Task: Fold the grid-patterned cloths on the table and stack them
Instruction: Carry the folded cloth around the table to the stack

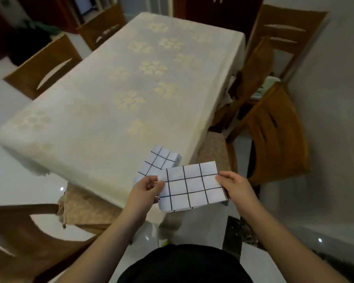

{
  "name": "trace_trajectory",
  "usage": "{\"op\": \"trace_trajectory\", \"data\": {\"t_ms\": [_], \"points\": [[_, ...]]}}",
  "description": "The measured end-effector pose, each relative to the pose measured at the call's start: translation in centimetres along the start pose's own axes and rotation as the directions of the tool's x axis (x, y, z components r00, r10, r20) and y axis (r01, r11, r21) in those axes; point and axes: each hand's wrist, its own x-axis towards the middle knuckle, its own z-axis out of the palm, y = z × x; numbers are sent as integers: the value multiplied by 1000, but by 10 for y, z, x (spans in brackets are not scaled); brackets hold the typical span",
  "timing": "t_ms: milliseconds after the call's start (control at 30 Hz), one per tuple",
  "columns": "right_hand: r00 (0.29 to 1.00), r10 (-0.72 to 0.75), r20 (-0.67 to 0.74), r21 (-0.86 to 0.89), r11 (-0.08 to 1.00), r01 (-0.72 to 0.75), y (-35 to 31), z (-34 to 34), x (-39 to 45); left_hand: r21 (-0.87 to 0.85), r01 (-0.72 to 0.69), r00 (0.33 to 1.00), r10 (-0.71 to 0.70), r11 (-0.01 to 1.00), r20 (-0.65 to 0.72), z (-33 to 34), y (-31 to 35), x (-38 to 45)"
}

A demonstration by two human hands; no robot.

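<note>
We hold one folded grid-patterned cloth [192, 186] flat between both hands, just above the near right corner of the table [114, 94]. Our left hand [145, 189] pinches its left edge with thumb on top and fingers curled under; our right hand [236, 187] pinches the right edge the same way. Gripping both short edges seems meant to keep the folded layers from slipping apart and the rectangle level.

A second folded cloth [158, 163] lies on the tablecloth just beyond and to the left, partly hidden behind the held one; it looks like the base of the stack, so the held piece likely goes on top of it.

The table edge runs close under our hands, so the lying cloth sits near the drop. Farther in, the tablecloth gives wide room. Wooden chairs [274, 129] crowd the right side.
</note>
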Motion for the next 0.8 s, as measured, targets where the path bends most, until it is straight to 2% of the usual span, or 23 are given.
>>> {"op": "trace_trajectory", "data": {"t_ms": [200, 433, 633, 800], "points": [[996, -17, 86, -90, 996, 25, -27, 50, 44, -89, 20, 993, -30, 996, -111, -31, -13, 27], [987, -10, 157, -209, 977, 43, -44, 80, 97, -118, 45, 974, -69, 992, -214, -34, -16, 49], [948, 1, 319, -455, 877, 152, -52, 103, 152, -165, 112, 935, -160, 980, -317, -27, -33, 56], [893, 28, 450, -607, 743, 283, -53, 125, 193, -260, 126, 854, -238, 957, -462, -10, -44, 58]]}}
